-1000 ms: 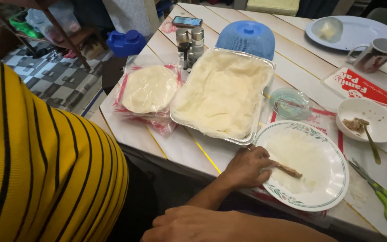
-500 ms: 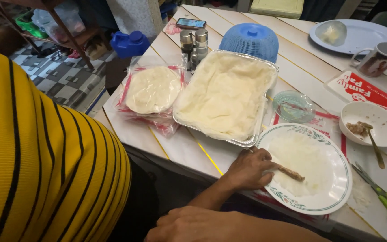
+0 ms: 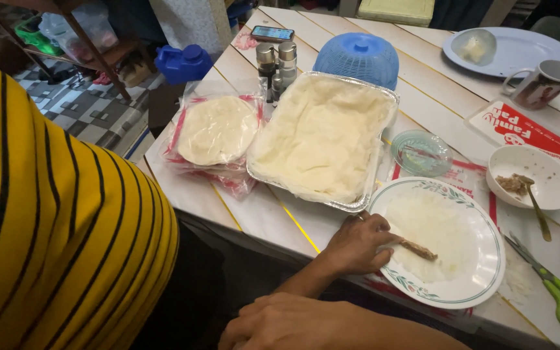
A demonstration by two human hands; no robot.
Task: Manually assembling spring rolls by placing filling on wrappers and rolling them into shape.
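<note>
I see my left hand (image 3: 358,243) resting on the near rim of the white floral-rimmed plate (image 3: 481,285), fingers curled and pinching the edge of a thin translucent wrapper sheet (image 3: 432,230) that lies flat in the plate; this grip pins the sheet against the brown strip of filling (image 3: 419,248) laid across its near side. My right hand (image 3: 286,321) lies low at the frame's bottom edge, near my body and apart from the plate; I cannot tell whether it is clenched or released. The foil tray of pale wrappers (image 3: 322,139) sits just beyond the plate, within short reach for the next sheet. A bagged stack of round wrappers (image 3: 215,133) lies to its left on the tabletop (image 3: 254,217). The small glass bowl (image 3: 420,152) and the white bowl with a spoon and filling remnants (image 3: 533,178) stand just past the plate. Green-handled scissors (image 3: 555,285) lie at the right.
</note>
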